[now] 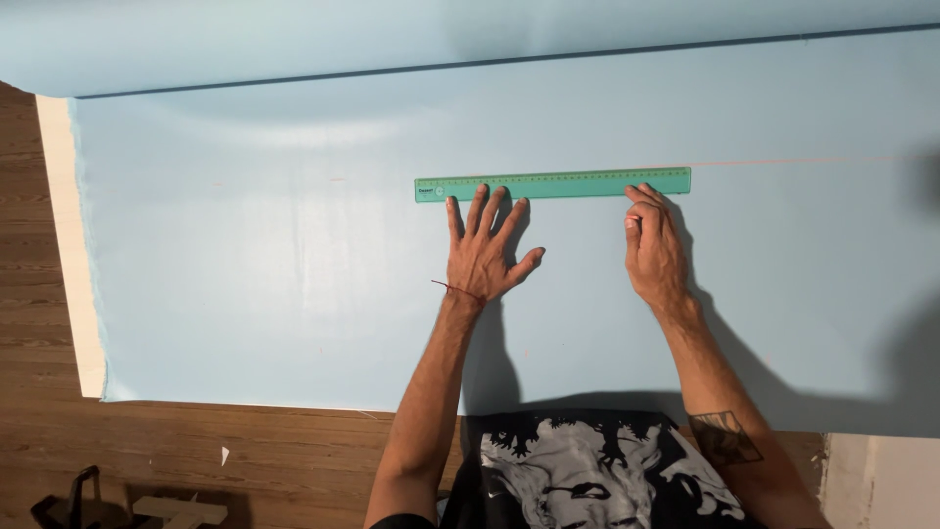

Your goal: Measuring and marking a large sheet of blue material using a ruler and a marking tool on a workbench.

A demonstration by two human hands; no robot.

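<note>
A: Wooden floor nearest, brown planks. Dark bag and a pale wood scrap at bottom left, small white fleck on the planks. Black printed shirt at bottom centre.

B: What's on the floor past that?

A: Pale blue sheet, spread flat, covers most of the view. Cream strip runs just beside its left edge. Nothing lies between the hands and the sheet.

B: Left hand?

A: Left hand flat on the sheet, palm down, fingers spread wide, grip fully apart. Fingertips touch the near edge of the green ruler toward its left half. Thin red thread at the wrist.

B: Right hand?

A: Right hand rests on the sheet, fingers together and slightly curled, tips at the ruler's right end, touching its near edge. Not clamped on anything, holds nothing. Dark tattoo on that forearm.

B: Ruler position?

A: Lies flat on the sheet, lengthwise left to right, just beyond both hands. Faint line on the sheet continues from its right end.

B: Farthest?

A: Rolled part of the sheet along the top edge, with a shadowed fold under it.
</note>
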